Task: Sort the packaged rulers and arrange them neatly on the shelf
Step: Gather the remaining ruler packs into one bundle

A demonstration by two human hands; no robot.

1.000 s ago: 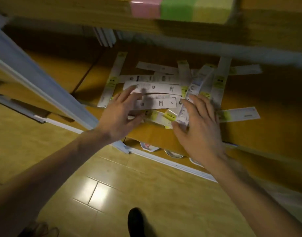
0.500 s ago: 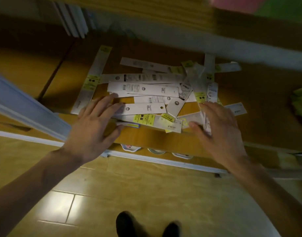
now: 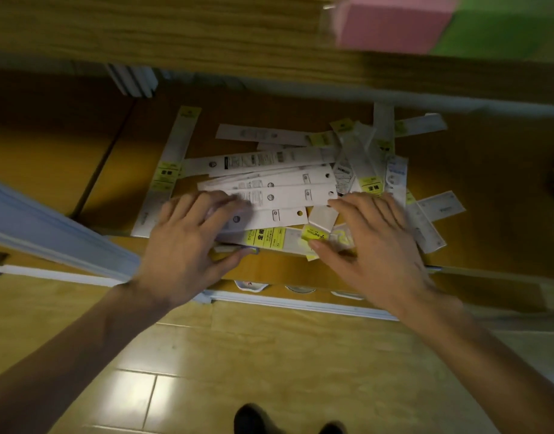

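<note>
A loose heap of packaged rulers (image 3: 278, 180), white cards with yellow labels, lies criss-crossed on the wooden shelf (image 3: 488, 195). One long package (image 3: 172, 164) lies apart along the left of the heap. My left hand (image 3: 191, 245) rests flat on the heap's front left, fingers spread over the nearest white packages and thumb at the shelf's front edge. My right hand (image 3: 372, 242) lies flat on the heap's front right, fingers straight, thumb touching a yellow-labelled package (image 3: 316, 233). Neither hand grips anything.
An upper shelf board (image 3: 175, 29) overhangs the heap, with pink and green packs (image 3: 426, 20) on it. White upright items (image 3: 131, 79) stand at the back left. A pale blue-white rail (image 3: 50, 233) slants across the left. Tiled floor (image 3: 238, 355) and my shoes lie below.
Both hands have slid forward onto the heap and closer together, pushing the front packages into a tighter, more parallel bunch. The camera has moved nearer.
</note>
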